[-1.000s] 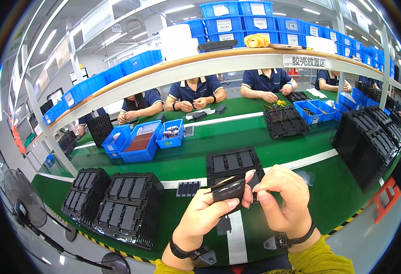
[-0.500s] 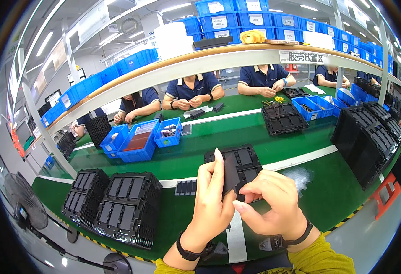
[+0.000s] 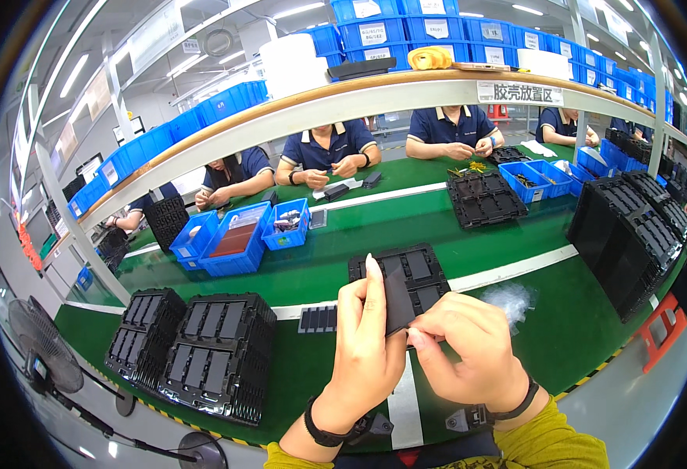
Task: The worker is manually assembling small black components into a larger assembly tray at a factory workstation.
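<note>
My left hand (image 3: 361,348) is closed around a thin, dark rectangular panel (image 3: 400,303), holding it upright and tilted, with the fingers along its left side. At the panel's lower right corner, the thumb and forefinger of my right hand (image 3: 468,344) are pinched together. Whatever lies between those fingertips is too small to make out. Behind the panel is a black plastic tray (image 3: 422,266) with dark rectangular pieces in its pockets; my hands and the panel hide part of it. A row of small dark pieces (image 3: 318,319) lies left of my left hand.
Crumpled clear film (image 3: 509,301) lies right of my hands. Stacked black trays stand at the left (image 3: 218,356) and right (image 3: 621,242). Blue bins (image 3: 238,254) sit across the green bench (image 3: 320,270). A shelf (image 3: 406,87) spans above; several people work opposite.
My right fingertips have moved up to the panel's lower right corner and pinched together. The panel has turned, showing more of its dark face. Across the bench, co-workers' hands have shifted slightly.
</note>
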Available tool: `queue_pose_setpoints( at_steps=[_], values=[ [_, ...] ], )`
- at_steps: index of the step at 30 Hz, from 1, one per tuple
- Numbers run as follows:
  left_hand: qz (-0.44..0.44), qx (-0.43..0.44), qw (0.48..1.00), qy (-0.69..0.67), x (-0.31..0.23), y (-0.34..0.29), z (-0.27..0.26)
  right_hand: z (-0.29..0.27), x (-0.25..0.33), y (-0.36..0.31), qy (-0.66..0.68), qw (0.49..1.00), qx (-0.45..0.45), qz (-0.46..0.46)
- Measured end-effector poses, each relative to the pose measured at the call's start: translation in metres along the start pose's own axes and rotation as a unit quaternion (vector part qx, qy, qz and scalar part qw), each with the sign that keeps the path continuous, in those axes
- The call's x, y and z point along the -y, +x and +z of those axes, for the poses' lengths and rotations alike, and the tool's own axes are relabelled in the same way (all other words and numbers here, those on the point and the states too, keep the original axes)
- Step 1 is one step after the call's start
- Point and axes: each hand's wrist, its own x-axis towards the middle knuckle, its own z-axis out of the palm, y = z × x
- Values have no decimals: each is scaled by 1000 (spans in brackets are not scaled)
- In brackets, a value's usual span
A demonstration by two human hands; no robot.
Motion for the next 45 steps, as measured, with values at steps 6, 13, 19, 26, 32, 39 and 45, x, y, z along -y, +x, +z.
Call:
queue_pose_setpoints(
  at_steps=[6,13,19,26,32,39,45],
  values=[
    [15,-4,999,-36,2,1,4,-9,1,-2,38,999,30,10],
    [45,1,998,-43,6,0,2,-2,-7,2,38,999,25,-8],
    [48,-12,999,-22,5,1,4,-4,-5,3,12,998,38,-56],
    [59,-13,998,-1,9,0,7,-3,-7,2,-2,996,62,-59],
    [71,-7,997,-15,7,1,7,-4,-8,3,44,995,71,-52],
    [108,-26,994,0,9,2,7,-6,-7,3,95,991,79,-48],
    [106,-29,994,24,6,1,2,-5,-9,4,136,986,87,-27]
  ],
)
